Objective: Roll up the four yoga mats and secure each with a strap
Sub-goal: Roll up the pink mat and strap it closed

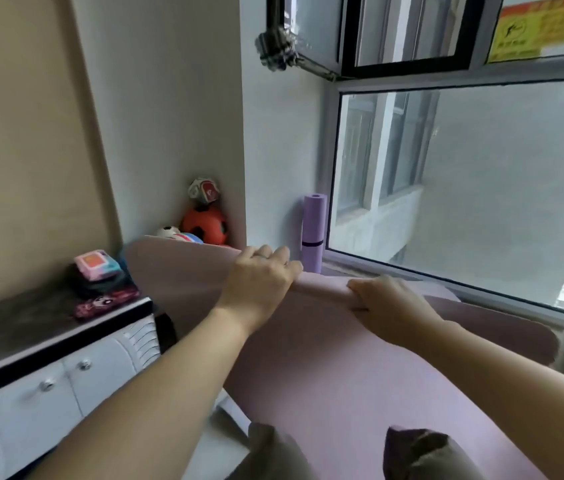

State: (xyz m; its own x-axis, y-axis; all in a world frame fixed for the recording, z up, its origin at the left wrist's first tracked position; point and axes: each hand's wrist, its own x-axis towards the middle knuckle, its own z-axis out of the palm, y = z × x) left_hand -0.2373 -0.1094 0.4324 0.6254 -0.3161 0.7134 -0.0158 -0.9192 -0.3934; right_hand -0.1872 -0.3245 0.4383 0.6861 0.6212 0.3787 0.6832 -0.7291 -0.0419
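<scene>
A pink yoga mat [343, 375] is filling the lower centre and right of the frame, lying flat and running away from the viewer toward the window [481, 188]; whatever surface is carrying it is hidden beneath it. At the mat's far end, in mid-frame, a thin first roll [322, 287] is forming. The left hand [260, 277] is curling its fingers over the far edge of that roll, and the right hand [389, 304], just beside it, is closing round the roll from the right. The step in hand appears to be the start of rolling this mat. The next move is likely calling for an even pull toward the viewer, both hands keeping the roll tight and its ends level. A white cabinet [48, 393] with a dark top is occupying the lower left, a toy block [95, 265] resting on it. A purple rolled mat [314, 223], bound by a dark strap [312, 243], is standing upright against the wall beside the window. An orange ball [204, 225] is sitting in the corner behind.
</scene>
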